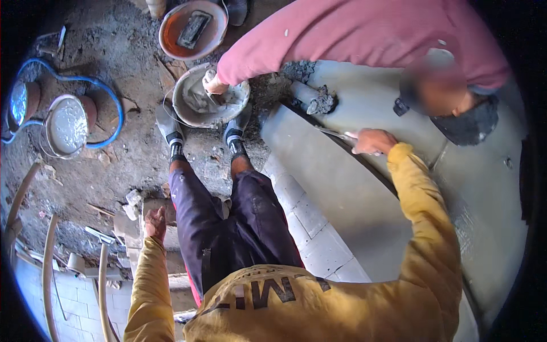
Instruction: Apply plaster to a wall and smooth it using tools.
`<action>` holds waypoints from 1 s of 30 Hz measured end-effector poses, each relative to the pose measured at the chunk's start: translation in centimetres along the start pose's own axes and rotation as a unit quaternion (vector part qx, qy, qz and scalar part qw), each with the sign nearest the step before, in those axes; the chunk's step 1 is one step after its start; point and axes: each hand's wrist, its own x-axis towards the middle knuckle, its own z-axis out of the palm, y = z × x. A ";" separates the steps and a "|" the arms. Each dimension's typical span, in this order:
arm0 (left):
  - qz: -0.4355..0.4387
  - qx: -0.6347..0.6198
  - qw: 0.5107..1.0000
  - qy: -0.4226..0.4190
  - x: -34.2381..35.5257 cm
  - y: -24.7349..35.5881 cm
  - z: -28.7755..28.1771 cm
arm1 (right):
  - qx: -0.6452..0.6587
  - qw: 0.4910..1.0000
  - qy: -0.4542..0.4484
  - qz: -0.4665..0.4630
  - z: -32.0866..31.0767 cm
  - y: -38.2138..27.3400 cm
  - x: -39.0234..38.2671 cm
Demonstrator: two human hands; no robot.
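My right hand [373,141] is closed round the handle of a trowel [340,135]. Its thin blade reaches left to a long dark strip [359,158] that crosses a smooth grey surface [336,176] at a slant. My left hand [155,222] hangs low on the left, beside some pale blocks [135,228], with nothing visible in it and its fingers loosely apart. Ahead of my feet stands a bucket of grey mortar [196,117]. A co-worker in a pink sleeve [319,34] has one hand [213,84] inside it; what that hand holds is mostly hidden.
An orange-brown basin [171,43] with a dark rectangular tool lies beyond the bucket. Left are a bucket of pale liquid [67,126], another bucket [25,104] and a blue hose [117,102]. The co-worker's capped head [470,122] leans over the surface. Curved poles [48,273] stand lower left.
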 end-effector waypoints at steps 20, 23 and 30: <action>0.037 0.095 0.990 -0.101 7.8 8.1 -10.8 | 0.439 0.839 0.203 -0.251 17.4 -2.6 17.2; 0.469 0.178 0.865 0.027 11.8 10.7 -15.1 | 0.429 0.826 0.364 -0.045 13.2 -12.0 1.2; 0.245 -0.031 0.894 -0.374 6.8 27.0 -3.1 | 0.705 0.674 0.221 -0.006 19.6 -22.4 -11.3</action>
